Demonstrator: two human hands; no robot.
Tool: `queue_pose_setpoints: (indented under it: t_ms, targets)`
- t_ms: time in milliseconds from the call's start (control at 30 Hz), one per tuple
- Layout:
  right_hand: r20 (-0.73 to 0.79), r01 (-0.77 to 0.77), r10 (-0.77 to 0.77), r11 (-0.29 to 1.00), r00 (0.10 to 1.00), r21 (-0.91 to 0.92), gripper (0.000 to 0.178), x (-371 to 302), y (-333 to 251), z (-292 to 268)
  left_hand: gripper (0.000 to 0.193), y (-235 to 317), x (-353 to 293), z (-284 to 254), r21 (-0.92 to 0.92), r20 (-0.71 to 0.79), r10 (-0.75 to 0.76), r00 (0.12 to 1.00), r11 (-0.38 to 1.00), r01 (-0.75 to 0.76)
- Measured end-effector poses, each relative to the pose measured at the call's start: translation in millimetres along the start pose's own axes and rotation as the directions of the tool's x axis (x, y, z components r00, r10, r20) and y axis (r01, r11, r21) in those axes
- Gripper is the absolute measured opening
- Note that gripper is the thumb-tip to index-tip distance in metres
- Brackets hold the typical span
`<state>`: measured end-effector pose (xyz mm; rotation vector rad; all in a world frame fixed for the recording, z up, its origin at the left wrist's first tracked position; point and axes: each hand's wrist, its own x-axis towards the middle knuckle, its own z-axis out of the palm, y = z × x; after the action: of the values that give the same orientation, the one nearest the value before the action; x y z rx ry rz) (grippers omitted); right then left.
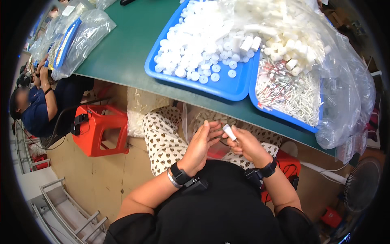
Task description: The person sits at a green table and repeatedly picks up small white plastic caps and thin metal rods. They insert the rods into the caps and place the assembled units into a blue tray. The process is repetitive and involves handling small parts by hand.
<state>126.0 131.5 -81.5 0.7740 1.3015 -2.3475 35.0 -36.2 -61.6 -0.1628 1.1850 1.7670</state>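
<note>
Above my lap, my right hand (pixel 248 145) pinches a small white plastic cylinder (pixel 229 133) between thumb and fingers. The cylinder has a paler, translucent-looking upper end and is tilted. Just left of it, my left hand (pixel 200 143) is open, its fingers stretched toward the cylinder with nothing seen in them. Beyond my hands, a blue tray (pixel 233 87) on the table holds many round white plastic discs. A second blue tray (pixel 284 118) beside it carries thin white and red pieces, with short white cylinders piled at its far side.
Clear plastic bags (pixel 345 93) drape over the right tray. The green table (pixel 118 49) has its front edge beyond my knees. A red stool (pixel 99 130) stands at left, near a seated person (pixel 38 105). On the right is a fan (pixel 362 184).
</note>
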Motion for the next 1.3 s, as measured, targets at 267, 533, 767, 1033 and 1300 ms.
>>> queue_pose_setpoints:
  t_ms: [267,533,767,1033,1300]
  targets:
    - [0.113,0.283,-0.525,0.256,0.844,-0.924,0.032,-53,-53,26,0.017,44,-7,15,0.389,0.176,0.298,0.938,0.855,-0.344]
    - [0.157,-0.110,-0.856,-0.241,0.493,-0.964,0.012,-76,-139,-14,0.021,112,51,55,0.735,0.566,0.687,0.457,-0.168,-0.657]
    - [0.276,-0.018,-0.796,-0.338,0.539,-0.941,0.011,-68,-143,-32,0.023,118,90,62,0.809,0.578,0.553,0.600,-0.289,-0.512]
    - [0.328,0.074,-0.859,-0.326,0.393,-0.943,0.011,-75,-144,-31,0.019,117,82,59,0.700,0.548,0.676,0.492,-0.049,-0.712]
    - [-0.188,0.701,-0.812,0.575,0.553,-0.422,0.012,-96,-101,15,0.033,63,14,47,-0.313,0.475,0.053,0.879,0.943,0.113]
